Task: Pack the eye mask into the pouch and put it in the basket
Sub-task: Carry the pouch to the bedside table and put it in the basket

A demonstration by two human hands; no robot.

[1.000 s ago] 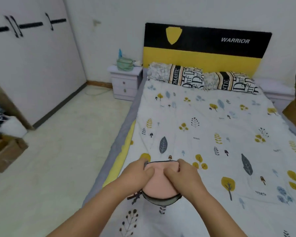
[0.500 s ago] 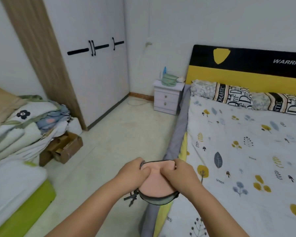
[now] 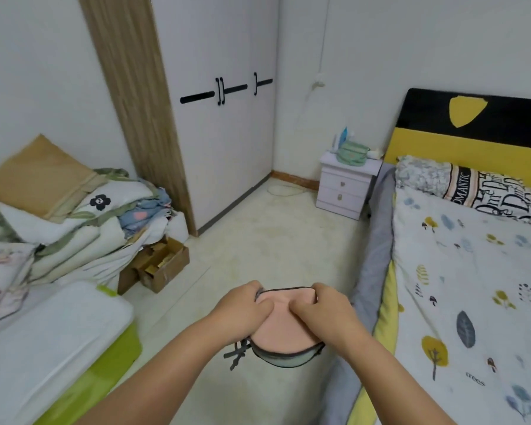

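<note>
- Pouch (image 3: 284,332), round and pink with a dark zipper rim and a pale green underside, is held in the air above the floor (image 3: 273,240), between the bed and the low mattress on the left.
- Eye mask cannot be told apart from the pouch's pink fabric.
- Left hand (image 3: 242,308) grips the pouch's left upper edge; right hand (image 3: 325,311) grips the right upper edge, thumbs pressing on the pink face.
- A dark zipper pull (image 3: 236,354) dangles from the pouch's lower left.
- Bed (image 3: 472,286) with a leaf-print sheet runs along the right; its grey and yellow edge lies just beside the right forearm.
- A white mattress on a green base (image 3: 59,348) sits left, with piled bedding (image 3: 74,225) and a cardboard box (image 3: 163,265) behind it.
- Open floor stretches ahead to the wardrobe (image 3: 221,133) and a nightstand (image 3: 347,185) bearing a green basket (image 3: 353,153).
</note>
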